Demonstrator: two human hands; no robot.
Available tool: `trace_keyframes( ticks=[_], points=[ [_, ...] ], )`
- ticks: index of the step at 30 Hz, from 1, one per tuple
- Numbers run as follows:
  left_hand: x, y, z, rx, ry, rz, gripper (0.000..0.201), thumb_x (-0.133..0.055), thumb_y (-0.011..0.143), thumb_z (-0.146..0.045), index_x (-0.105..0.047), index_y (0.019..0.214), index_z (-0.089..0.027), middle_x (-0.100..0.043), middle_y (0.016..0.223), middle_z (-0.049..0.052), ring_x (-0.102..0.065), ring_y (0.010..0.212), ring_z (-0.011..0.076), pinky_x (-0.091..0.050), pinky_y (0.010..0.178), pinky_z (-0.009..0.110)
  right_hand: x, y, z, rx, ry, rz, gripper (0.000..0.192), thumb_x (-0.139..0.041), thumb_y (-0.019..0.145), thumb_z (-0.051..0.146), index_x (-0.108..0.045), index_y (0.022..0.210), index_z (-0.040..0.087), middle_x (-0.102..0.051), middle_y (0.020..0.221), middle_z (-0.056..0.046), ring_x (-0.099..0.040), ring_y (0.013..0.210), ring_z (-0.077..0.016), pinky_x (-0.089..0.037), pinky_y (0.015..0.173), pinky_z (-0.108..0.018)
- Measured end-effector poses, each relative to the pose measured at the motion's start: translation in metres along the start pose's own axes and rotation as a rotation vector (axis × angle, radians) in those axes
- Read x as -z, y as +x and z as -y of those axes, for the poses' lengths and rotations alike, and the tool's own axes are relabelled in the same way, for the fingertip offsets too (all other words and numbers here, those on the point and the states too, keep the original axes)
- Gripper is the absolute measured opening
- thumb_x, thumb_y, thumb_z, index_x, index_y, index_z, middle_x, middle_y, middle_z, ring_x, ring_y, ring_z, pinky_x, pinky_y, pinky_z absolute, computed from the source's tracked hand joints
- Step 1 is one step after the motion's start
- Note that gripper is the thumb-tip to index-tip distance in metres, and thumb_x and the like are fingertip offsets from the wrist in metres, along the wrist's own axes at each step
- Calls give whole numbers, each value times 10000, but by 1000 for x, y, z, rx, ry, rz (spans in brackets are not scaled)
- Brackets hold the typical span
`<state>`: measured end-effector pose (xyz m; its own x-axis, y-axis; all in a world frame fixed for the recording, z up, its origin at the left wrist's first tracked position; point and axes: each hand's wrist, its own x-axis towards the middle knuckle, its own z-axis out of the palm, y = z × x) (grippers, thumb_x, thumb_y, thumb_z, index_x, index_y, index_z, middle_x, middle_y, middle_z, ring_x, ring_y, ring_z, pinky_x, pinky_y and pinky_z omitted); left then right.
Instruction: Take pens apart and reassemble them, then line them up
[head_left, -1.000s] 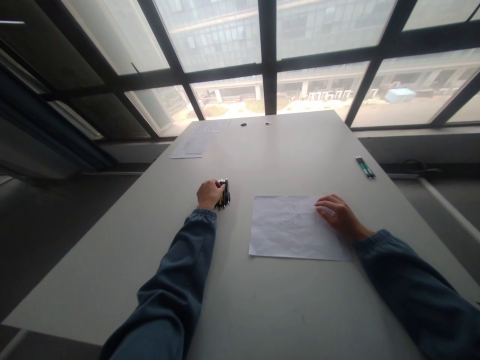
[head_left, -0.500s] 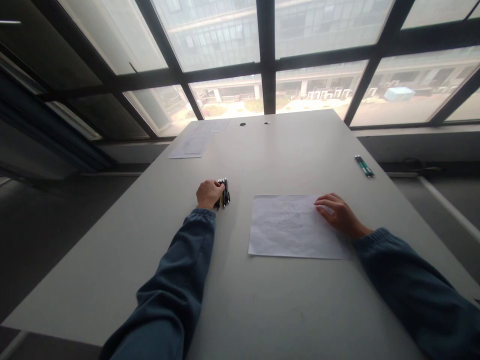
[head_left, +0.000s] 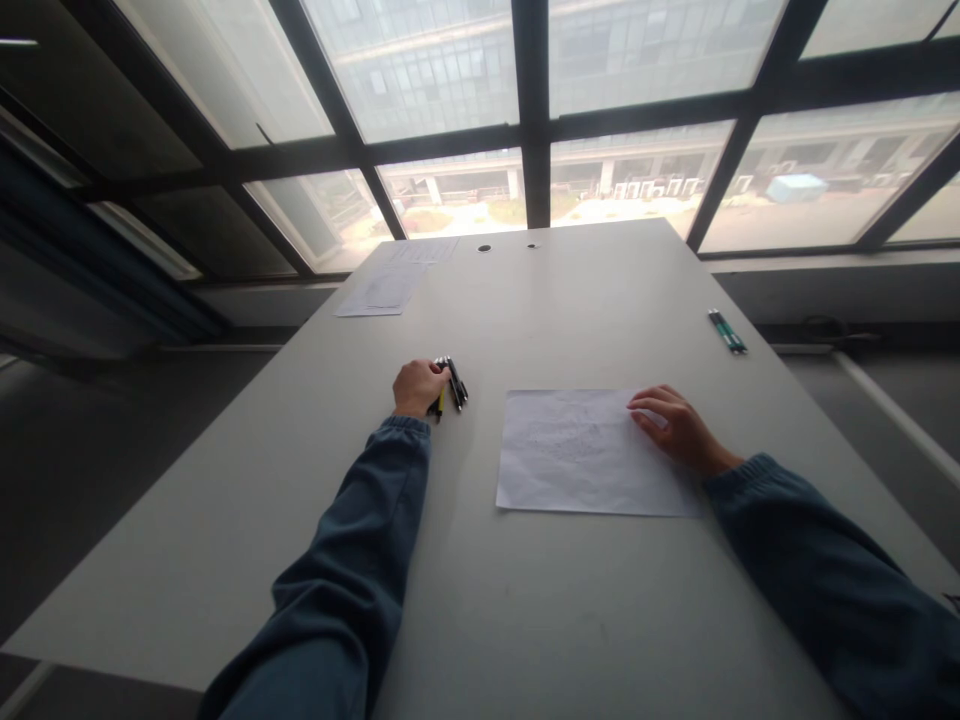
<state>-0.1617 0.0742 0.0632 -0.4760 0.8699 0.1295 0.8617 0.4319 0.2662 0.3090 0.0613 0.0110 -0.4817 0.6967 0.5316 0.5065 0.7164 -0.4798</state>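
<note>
**Hands on pens and paper**

Our left hand (head_left: pixel 417 387) curls its fingers around a small bunch of pens (head_left: pixel 452 383) on the table (head_left: pixel 525 620); we count about four, one with yellow, though the exact number is hard to tell. Their long axes run away from us, fanning slightly rightward. Our right hand (head_left: pixel 675 425) lies flat, fingers loosely together, on the right edge of one sheet of paper (head_left: pixel 577 455). Two more pens (head_left: pixel 727 331) lie well apart at the far right.

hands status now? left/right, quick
Left hand: curled on the bunch of pens; a firm grip cannot be told.
Right hand: open, flat on the paper sheet.
</note>
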Motion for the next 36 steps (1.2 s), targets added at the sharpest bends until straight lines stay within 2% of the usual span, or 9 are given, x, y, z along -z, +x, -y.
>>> trace_keyframes(
  ticks=[5,11,17,22,25,28,30,33,36],
  points=[
    [14,0,-5,-16,-100,-37,353,-647,752,-501,-793,857,-198,-771,871,128,-701,861,268,-501,731,313,0,1,0,8,4,6,153,-594,935,288,-734,945,227,-716,960,-89,-629,916,-257,-550,843,-452],
    [28,-16,-30,-132,-380,-20,329,-648,749,-448,-781,790,-150,-744,725,66,-666,697,191,-467,658,274,-2,0,-2,27,-1,27,151,-600,933,294,-733,949,225,-723,966,-86,-630,927,-253,-546,856,-446],
    [30,-43,-58,-231,-645,81,307,-671,737,-424,-747,747,-126,-710,679,42,-610,633,149,-423,574,242,-2,-1,-1,51,3,93,130,-611,922,262,-733,953,230,-725,986,-85,-634,932,-249,-542,866,-437],
    [31,-67,-80,-261,-831,204,300,-675,746,-423,-724,751,-128,-701,684,51,-588,607,134,-418,551,236,-2,1,1,50,0,105,132,-624,911,274,-740,964,239,-721,1004,-91,-641,947,-256,-545,874,-448],
    [31,-81,-93,-253,-923,259,298,-679,748,-426,-707,727,-131,-700,682,62,-582,593,131,-433,556,245,0,6,12,34,17,73,149,-625,914,301,-744,984,243,-723,1010,-97,-646,958,-266,-546,882,-468],
    [27,-95,-102,-239,-1039,302,300,-698,749,-434,-701,735,-134,-708,699,70,-585,586,129,-434,560,253,-2,11,34,-10,107,30,173,-619,925,334,-738,1006,238,-726,1009,-99,-653,967,-268,-543,896,-475],
    [23,-104,-107,-241,-1112,327,295,-707,754,-434,-697,760,-139,-713,711,70,-582,579,124,-419,552,252,-6,15,52,-82,209,-1,201,-597,944,358,-730,1026,232,-727,1013,-97,-663,956,-255,-548,889,-455],
    [12,-117,-113,-246,-1215,369,277,-708,766,-423,-680,790,-148,-721,740,71,-576,576,113,-389,536,246,-15,18,75,-221,389,48,260,-588,949,407,-714,1091,230,-734,1014,-87,-682,868,-220,-572,717,-359],
    [0,-126,-117,-215,-1290,369,267,-698,772,-418,-649,806,-159,-730,785,74,-582,587,110,-399,546,247,-26,17,83,-336,491,82,315,-632,918,442,-697,1147,235,-746,971,-73,-701,872,-217,-573,707,-335]
  ],
)
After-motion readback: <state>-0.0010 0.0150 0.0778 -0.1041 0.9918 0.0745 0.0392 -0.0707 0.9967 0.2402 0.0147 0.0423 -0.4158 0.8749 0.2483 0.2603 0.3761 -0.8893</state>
